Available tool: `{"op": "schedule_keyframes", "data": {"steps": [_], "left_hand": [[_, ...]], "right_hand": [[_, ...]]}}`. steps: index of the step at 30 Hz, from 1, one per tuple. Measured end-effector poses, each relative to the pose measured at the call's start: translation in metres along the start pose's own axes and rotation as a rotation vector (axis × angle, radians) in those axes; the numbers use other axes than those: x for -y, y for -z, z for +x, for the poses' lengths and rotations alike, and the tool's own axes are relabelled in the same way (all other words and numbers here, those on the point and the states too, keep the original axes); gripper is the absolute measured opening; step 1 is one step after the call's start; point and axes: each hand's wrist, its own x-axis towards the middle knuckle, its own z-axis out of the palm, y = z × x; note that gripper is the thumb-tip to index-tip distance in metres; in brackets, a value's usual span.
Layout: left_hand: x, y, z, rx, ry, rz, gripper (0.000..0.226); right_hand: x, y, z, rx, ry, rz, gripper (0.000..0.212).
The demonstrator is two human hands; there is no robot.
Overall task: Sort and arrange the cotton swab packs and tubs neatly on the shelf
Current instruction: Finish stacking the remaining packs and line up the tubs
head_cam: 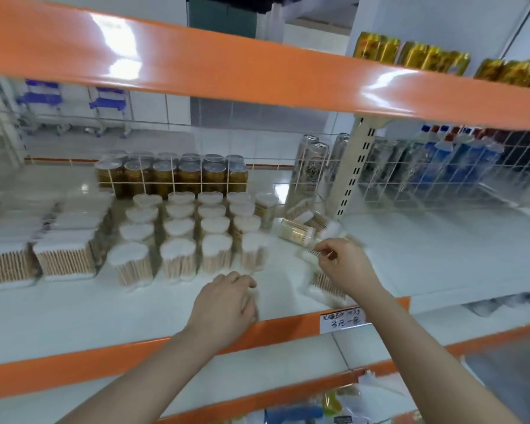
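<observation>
Several upright cotton swab tubs (178,258) stand in neat rows on the white shelf (74,313). Flat swab packs (65,258) are stacked at the left. One tub (296,231) lies on its side at the right of the rows. My right hand (346,267) pinches a small blurred swab pack (311,254) just in front of that tub, and another pack (325,284) lies under my wrist. My left hand (227,304) hovers near the shelf's front edge with curled fingers; whether it holds anything cannot be made out.
Dark tubs (172,175) stand behind a wire grid at the back. A perforated upright post (354,179) divides the bays, with bottles (459,160) behind wire to its right. An orange shelf beam (257,75) runs overhead. A price tag (343,320) hangs on the front edge.
</observation>
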Motion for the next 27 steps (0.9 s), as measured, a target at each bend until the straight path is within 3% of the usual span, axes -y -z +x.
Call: {"op": "schedule_keyframes", "data": {"steps": [16,20,24,27], "left_hand": [[-0.04,-0.038,0.028,0.103,0.122,0.018,0.037],[-0.041,-0.042,0.031,0.111,0.14,0.015,0.037],[-0.042,-0.043,0.034,0.105,0.144,0.019,0.036],[-0.042,-0.044,0.035,0.104,0.144,0.018,0.036]], "right_hand": [[-0.065,0.007,0.001,0.31,-0.137,-0.105,0.045],[-0.068,0.001,0.004,0.362,-0.158,-0.11,0.02],[-0.072,-0.002,0.008,0.385,-0.164,-0.067,0.024],[-0.074,-0.003,0.008,0.381,-0.195,-0.017,0.043]]}}
